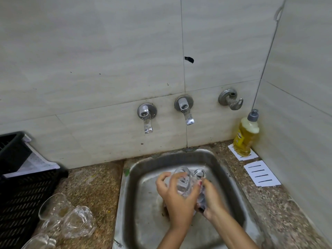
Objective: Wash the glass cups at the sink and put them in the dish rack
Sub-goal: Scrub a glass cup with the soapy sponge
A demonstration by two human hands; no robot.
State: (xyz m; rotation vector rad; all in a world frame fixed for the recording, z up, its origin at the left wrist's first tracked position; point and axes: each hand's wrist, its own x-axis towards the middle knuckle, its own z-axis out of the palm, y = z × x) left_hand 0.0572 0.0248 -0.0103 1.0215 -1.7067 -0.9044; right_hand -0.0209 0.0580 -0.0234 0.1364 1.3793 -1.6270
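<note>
Over the sink [136, 178], at 6 o'clock, the left hand [177, 202] wraps a tilted cup [183, 178]; the right hand [212, 200], at the cup's 4 o'clock, curls onto its lower end. Other cups [79, 223] lie at 8 o'clock, beside the rack [21, 187] at 9

Black lattice dish rack [27, 187], yellow soap bottle [246, 137], speckled brown counter [93, 186]

Glass cup [183, 183] between hands [177, 200] [212, 201], over sink [142, 191]
</note>
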